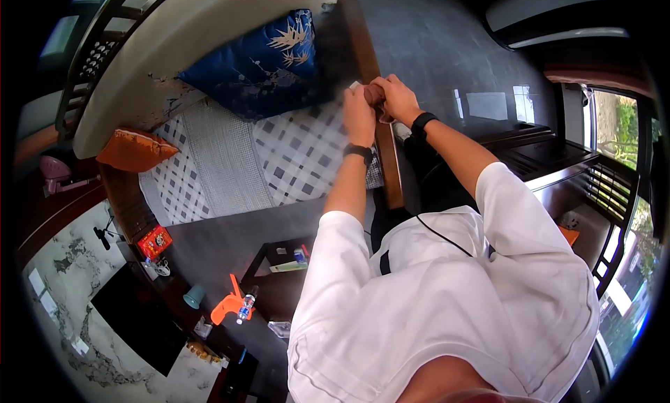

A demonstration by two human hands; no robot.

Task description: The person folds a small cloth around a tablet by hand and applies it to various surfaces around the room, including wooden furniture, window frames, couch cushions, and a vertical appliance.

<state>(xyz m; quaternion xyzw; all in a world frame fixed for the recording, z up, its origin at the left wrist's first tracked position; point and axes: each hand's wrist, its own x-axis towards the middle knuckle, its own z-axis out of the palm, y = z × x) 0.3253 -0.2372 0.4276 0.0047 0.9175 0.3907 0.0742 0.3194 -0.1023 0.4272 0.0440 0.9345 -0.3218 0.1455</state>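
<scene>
You have two hands and two wristbands in view.
Count one left hand, one right hand, a black wristband on each, and one rounded brown item between them; around you, one blue pillow, one orange cushion at the left, one red box, one clear bottle, one teal container, and one dark screen.

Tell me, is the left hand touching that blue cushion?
Apart; the head view shows a dark gap between the left hand and the blue cushion.
</scene>
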